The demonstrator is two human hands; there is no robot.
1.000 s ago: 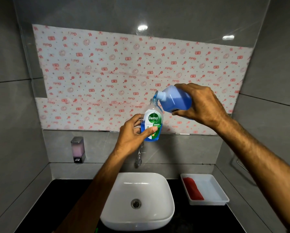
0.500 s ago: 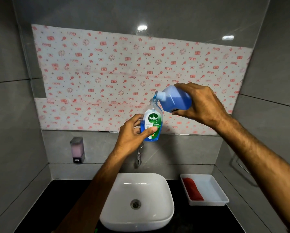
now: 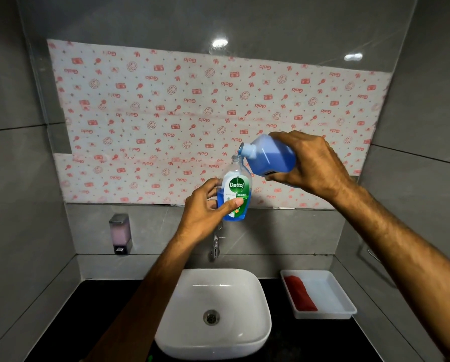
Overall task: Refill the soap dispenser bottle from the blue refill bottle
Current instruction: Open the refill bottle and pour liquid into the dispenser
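My left hand [image 3: 205, 212] grips a clear soap dispenser bottle [image 3: 236, 186] with a green and white Dettol label, held upright above the sink with its neck uncapped. Blue liquid fills its lower part. My right hand [image 3: 312, 163] holds the blue refill bottle [image 3: 268, 155] tipped to the left, its open mouth right over the dispenser's neck. A thin blue stream runs from one mouth into the other.
A white basin [image 3: 213, 309] sits below the bottles on a black counter [image 3: 62, 322], with a chrome tap [image 3: 214, 246] behind it. A white tray [image 3: 331, 291] holding a red cloth [image 3: 299, 296] stands at right. A wall soap dispenser [image 3: 120, 233] hangs at left.
Both hands and bottles stay almost still; the refill bottle remains tipped over the dispenser's neck.
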